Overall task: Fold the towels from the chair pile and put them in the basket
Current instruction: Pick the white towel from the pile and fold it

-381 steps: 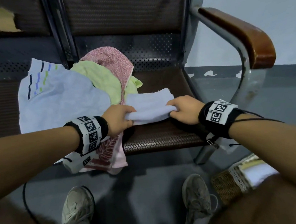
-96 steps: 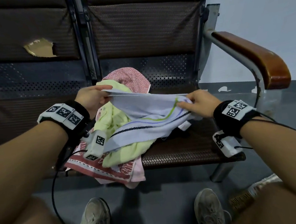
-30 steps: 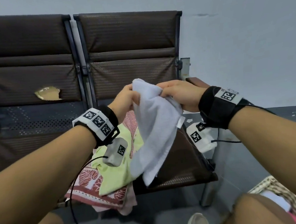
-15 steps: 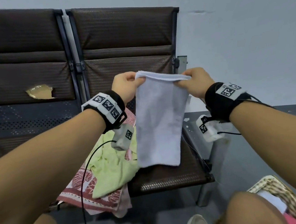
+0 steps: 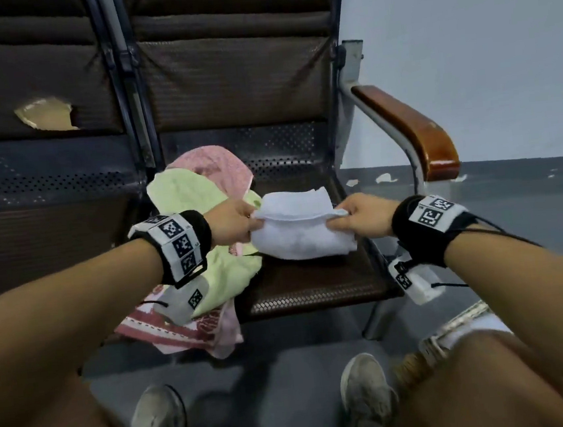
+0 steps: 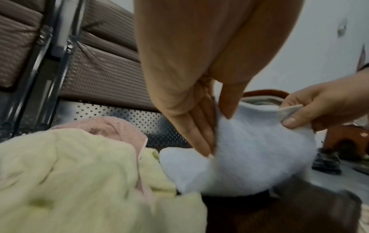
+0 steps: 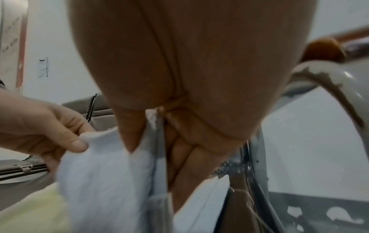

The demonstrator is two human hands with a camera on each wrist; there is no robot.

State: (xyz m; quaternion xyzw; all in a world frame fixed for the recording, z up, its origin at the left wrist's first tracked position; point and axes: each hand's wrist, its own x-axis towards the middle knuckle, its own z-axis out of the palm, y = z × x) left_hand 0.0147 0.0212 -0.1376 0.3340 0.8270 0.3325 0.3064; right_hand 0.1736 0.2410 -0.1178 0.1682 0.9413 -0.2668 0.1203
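A pale blue-white towel (image 5: 301, 232) is folded over on the brown chair seat (image 5: 314, 286). My left hand (image 5: 236, 222) pinches its left top corner and my right hand (image 5: 359, 214) pinches its right top corner, just above the seat. From the left wrist, the towel (image 6: 249, 151) bulges under my left thumb and fingers (image 6: 201, 134). From the right wrist, the towel (image 7: 103, 181) hangs from my right thumb. The pile beside it holds a light green towel (image 5: 224, 274) over a pink patterned towel (image 5: 188, 329). The woven basket (image 5: 434, 346) shows at the lower right, behind my knee.
A wooden armrest (image 5: 413, 131) on a metal frame stands right of the seat. A second chair (image 5: 31, 203) with a torn backrest is to the left. My two shoes (image 5: 159, 421) rest on the grey floor in front of the chair.
The towel hung upright from both hands in the air half a second ago. Both hands have come down, and its lower half now lies doubled on the seat.
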